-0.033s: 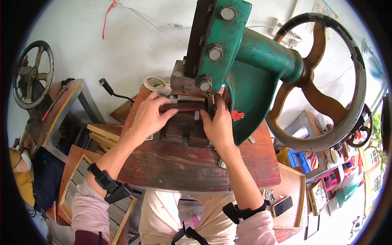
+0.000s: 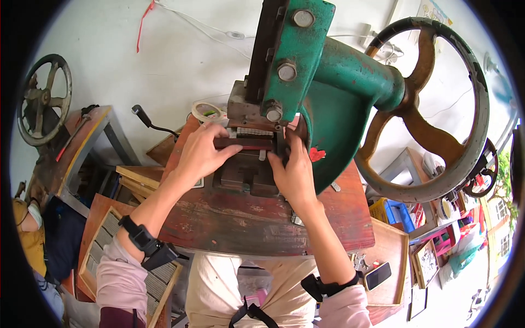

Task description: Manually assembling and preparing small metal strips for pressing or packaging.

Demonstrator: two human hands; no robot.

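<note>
A long dark reddish-brown bar [image 2: 246, 144] lies crosswise in front of the lower tooling of a green hand press [image 2: 342, 63]. My left hand [image 2: 201, 150] is closed on the bar's left end, with the thumb along its near side. At the right end is my right hand [image 2: 295, 172], its fingers bent at the side of the tooling and its thumb close to the bar. What its fingertips grip is hidden. A ridged metal strip [image 2: 254, 132] sits just behind the bar, under the press head [image 2: 249, 112]. A small light metal piece [image 2: 262, 155] shows below the bar.
The press's large handwheel [image 2: 478, 109] stands at the right. A worn red-brown table [image 2: 235, 235] supports the press. A wooden tray of grey strips [image 2: 136, 290] is at lower left; a phone [image 2: 378, 276] lies in another tray at right. A tape roll [image 2: 208, 111] sits behind my left hand.
My left thumb has moved slightly to the right along the bar. The right hand has stayed nearly in place, and the whole view has shifted a little.
</note>
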